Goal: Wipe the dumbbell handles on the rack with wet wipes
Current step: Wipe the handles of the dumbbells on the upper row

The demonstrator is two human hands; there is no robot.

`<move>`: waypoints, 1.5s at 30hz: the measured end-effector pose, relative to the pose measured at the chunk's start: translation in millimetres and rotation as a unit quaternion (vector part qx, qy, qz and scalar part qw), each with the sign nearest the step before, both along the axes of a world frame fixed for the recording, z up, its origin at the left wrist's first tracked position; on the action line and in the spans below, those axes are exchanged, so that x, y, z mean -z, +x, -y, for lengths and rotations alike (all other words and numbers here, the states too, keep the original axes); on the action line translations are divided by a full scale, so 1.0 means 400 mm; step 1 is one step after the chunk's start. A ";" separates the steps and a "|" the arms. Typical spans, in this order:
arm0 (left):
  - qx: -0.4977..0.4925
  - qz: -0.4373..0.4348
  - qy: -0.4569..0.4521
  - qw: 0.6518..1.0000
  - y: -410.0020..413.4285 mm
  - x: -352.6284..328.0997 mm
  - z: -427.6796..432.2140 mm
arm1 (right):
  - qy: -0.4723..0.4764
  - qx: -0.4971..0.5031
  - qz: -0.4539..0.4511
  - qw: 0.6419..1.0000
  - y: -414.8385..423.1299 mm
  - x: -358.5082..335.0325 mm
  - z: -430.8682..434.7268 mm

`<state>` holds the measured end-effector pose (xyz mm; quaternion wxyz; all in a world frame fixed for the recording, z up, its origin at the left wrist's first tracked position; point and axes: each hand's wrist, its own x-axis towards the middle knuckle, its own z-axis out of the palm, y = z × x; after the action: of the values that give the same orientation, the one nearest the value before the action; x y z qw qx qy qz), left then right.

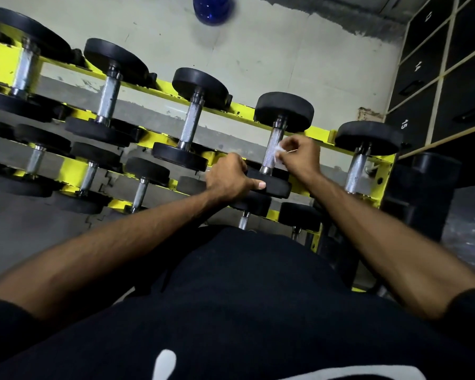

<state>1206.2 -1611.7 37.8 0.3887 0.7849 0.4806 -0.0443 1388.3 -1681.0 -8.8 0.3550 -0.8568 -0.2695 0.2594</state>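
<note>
- Both hands work one dumbbell [284,111]: the left hand [231,178] grips its near head, fingers curled over the rim and thumb along the edge, probably to stop it rolling, while the right hand [299,153] pinches a wet wipe [279,152].
- The yellow rack [317,132] carries the dumbbells by their heads, so every grip lies bare between the rails and can be reached without lifting.
- This dumbbell sits on the upper row, second from the right end.
- Its steel handle [270,145] takes the wipe against its right side, about midway.
- The wipe is a small white crumple, mostly hidden by fingertips.
</note>
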 end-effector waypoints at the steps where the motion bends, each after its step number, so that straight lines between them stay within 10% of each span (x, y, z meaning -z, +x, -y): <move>1: 0.000 0.002 0.001 1.000 -0.001 0.000 0.002 | 0.022 0.084 -0.061 0.994 0.000 0.005 -0.015; 5: -0.004 0.001 0.003 1.000 -0.004 0.000 0.006 | 0.035 0.213 -0.286 0.934 -0.013 -0.004 -0.036; 8: -0.003 0.001 0.004 1.000 -0.004 -0.001 0.005 | -0.063 0.146 -0.336 0.928 -0.002 -0.019 -0.013; 12: 0.004 -0.003 0.011 1.000 -0.001 -0.005 0.006 | 0.039 0.245 -0.376 0.893 0.029 -0.020 -0.063; 20: 0.049 0.018 0.028 0.998 -0.021 0.007 -0.008 | -0.096 0.177 -0.387 0.900 0.024 -0.010 -0.028; 25: 0.170 0.075 0.121 0.975 -0.047 0.009 -0.033 | 0.063 0.281 -0.389 0.875 0.031 -0.023 -0.066; 31: 0.273 0.086 0.184 0.940 -0.064 0.031 -0.040 | -0.083 0.188 -0.401 0.893 0.019 0.000 -0.028; 36: 0.262 0.104 0.201 0.938 -0.066 0.041 -0.029 | 0.074 0.320 -0.410 0.851 0.029 -0.001 -0.079; 42: 0.250 0.099 0.194 0.943 -0.055 0.026 -0.040 | -0.049 0.208 -0.436 0.874 0.034 0.015 -0.034; 45: 0.249 0.096 0.183 0.946 -0.052 0.020 -0.046 | 0.088 0.286 -0.390 0.871 0.041 0.004 -0.048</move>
<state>1185.3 -1593.4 30.0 0.2596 0.9376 0.2300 0.0248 1404.6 -1661.7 -10.3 0.5640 -0.6908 0.1257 0.4346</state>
